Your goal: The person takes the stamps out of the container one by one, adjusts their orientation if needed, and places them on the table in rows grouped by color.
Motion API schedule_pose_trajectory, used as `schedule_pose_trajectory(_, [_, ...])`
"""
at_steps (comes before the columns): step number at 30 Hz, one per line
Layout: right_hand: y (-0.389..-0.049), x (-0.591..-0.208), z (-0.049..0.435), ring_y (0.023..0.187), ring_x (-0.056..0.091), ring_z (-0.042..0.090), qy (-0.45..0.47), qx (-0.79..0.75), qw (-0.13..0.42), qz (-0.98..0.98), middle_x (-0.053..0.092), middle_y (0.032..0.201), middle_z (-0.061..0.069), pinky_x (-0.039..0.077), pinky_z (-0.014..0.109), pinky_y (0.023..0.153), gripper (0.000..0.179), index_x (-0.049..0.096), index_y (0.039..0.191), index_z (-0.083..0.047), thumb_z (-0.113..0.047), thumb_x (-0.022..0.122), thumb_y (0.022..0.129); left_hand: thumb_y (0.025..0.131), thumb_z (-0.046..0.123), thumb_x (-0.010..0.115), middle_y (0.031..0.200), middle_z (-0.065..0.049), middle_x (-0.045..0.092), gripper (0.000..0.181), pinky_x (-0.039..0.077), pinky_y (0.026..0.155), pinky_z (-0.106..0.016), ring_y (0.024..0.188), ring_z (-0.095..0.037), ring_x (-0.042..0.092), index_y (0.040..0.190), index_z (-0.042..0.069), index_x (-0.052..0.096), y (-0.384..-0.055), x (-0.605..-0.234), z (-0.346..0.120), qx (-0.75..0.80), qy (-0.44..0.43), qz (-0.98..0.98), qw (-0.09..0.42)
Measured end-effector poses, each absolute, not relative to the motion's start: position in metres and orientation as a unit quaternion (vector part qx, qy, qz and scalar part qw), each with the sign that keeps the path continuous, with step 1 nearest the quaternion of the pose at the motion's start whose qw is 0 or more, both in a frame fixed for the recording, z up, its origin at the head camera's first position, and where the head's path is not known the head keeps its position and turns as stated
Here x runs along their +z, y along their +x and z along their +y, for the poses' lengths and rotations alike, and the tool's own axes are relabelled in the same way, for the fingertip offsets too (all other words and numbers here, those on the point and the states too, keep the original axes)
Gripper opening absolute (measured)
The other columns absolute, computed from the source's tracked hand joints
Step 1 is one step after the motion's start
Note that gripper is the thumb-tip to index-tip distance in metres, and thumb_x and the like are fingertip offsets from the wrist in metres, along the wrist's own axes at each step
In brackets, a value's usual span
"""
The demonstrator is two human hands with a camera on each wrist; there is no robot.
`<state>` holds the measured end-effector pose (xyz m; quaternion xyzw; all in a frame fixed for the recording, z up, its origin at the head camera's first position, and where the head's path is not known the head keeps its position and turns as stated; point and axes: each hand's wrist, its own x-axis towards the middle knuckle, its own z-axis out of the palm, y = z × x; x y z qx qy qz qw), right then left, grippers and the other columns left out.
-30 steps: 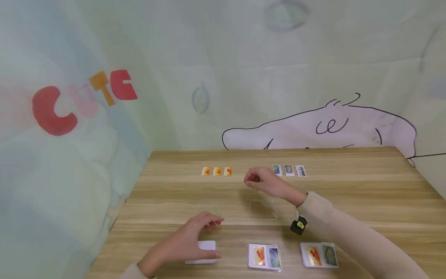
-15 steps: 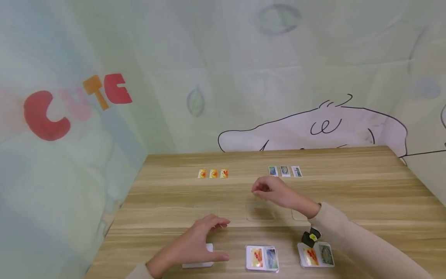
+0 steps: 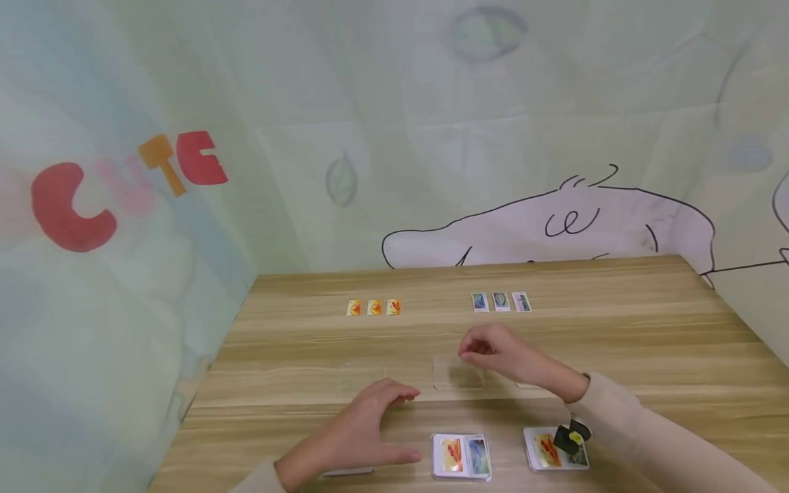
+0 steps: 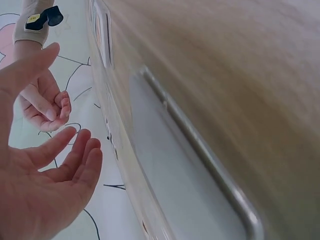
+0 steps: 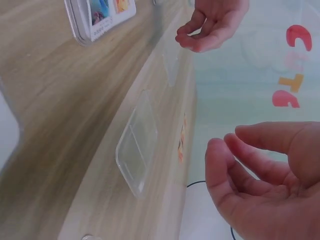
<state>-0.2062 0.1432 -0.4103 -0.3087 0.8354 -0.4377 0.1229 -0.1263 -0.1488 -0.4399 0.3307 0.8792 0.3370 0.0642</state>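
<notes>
right grip by clear plate | left grip apart | cards near far edge

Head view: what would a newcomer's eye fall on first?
Probably the big letters spelling CUTE on the wall at left. Next, the left hand and, farther out, the right hand, both above the table with nothing visible in them. Three orange cards also stand out near the far edge.
</notes>
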Motion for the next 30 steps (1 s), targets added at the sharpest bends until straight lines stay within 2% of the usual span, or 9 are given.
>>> schedule_pose_trajectory(7, [-0.194,-0.412,0.151,0.075,0.056,0.012,-0.308,-0.443,0.137,0.831,0.065,0.087,0.007,0.051,0.024,0.065,0.009,0.069,0.099,0.002,-0.005,0.064,0.096,0.078,0.051,0.082,0.123,0.003,0.057,0.073,0.047,0.096,-0.035,0.112,-0.015,0.054,0.135,0.012,0.056,-0.126,-0.441,-0.142,0.338,0.335,0.877,0.071])
schedule_pose_trajectory(17, [-0.182,-0.417,0.160,0.072,0.056,0.011,-0.304,-0.456,0.146,0.824,0.066,0.084,0.009,0.051,0.024,0.062,0.008,0.069,0.097,0.002,-0.004,0.065,0.095,0.077,0.057,0.080,0.124,0.007,0.054,0.076,0.046,0.097,-0.034,0.111,-0.011,0.051,0.136,0.016,0.054,-0.122,-0.444,-0.132,0.324,0.328,0.883,0.092])
schedule_pose_trajectory(21, [-0.177,-0.421,0.164,0.074,0.057,0.010,-0.300,-0.458,0.152,0.823,0.066,0.086,0.009,0.052,0.024,0.065,0.008,0.069,0.097,0.003,-0.004,0.065,0.094,0.076,0.059,0.079,0.125,0.007,0.053,0.077,0.046,0.097,-0.034,0.112,-0.010,0.051,0.136,0.017,0.054,-0.120,-0.445,-0.128,0.317,0.330,0.885,0.090])
schedule_pose_trajectory(30, [-0.169,-0.432,0.169,0.079,0.060,0.008,-0.303,-0.454,0.160,0.823,0.069,0.089,0.006,0.052,0.024,0.072,0.008,0.070,0.097,0.001,-0.004,0.065,0.094,0.074,0.053,0.084,0.124,0.006,0.053,0.079,0.045,0.100,-0.031,0.115,-0.010,0.050,0.135,0.010,0.056,-0.115,-0.448,-0.120,0.304,0.339,0.887,0.077])
